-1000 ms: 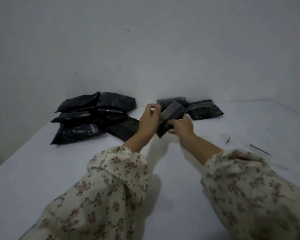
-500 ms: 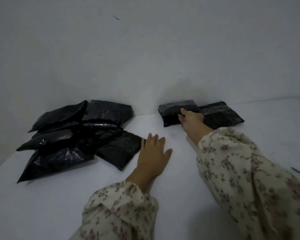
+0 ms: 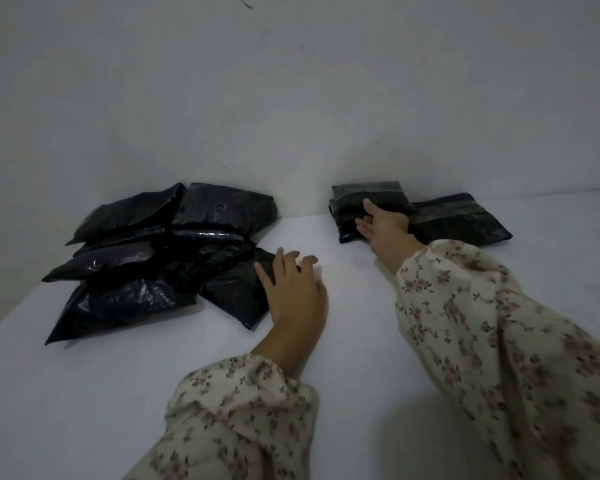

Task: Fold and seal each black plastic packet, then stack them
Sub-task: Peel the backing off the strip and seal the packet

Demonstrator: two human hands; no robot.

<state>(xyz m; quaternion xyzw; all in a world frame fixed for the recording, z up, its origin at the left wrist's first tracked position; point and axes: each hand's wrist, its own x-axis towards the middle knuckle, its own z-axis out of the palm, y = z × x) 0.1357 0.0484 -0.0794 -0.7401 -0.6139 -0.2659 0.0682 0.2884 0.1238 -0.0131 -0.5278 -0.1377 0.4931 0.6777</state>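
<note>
Packets were split into two groups on table (image 3: 84, 393). At left, heap (image 3: 146, 299) of loose ones lay unfolded, apparently; at right by wall, stack (image 3: 368, 195) of folded ones, w/ one more beside. On stack, right hand (image 3: 383, 225) was laid flat, fingers straight, slightly apart. Spread fingers of left hand (image 3: 291, 292) were set on heap's edge. Most was judged undone.

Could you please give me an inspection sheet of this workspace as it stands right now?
Surface: white table, dimly lit.
Job's things: loose pile of black packets at left; folded stack by the wall; another folded packet beside it.
Clutter: nothing seen.
Hands: left hand open, fingertips on the nearest pile packet; right hand open, flat on the folded stack.
Cables: nothing seen.
Surroundings: plain pale wall with small marks.
</note>
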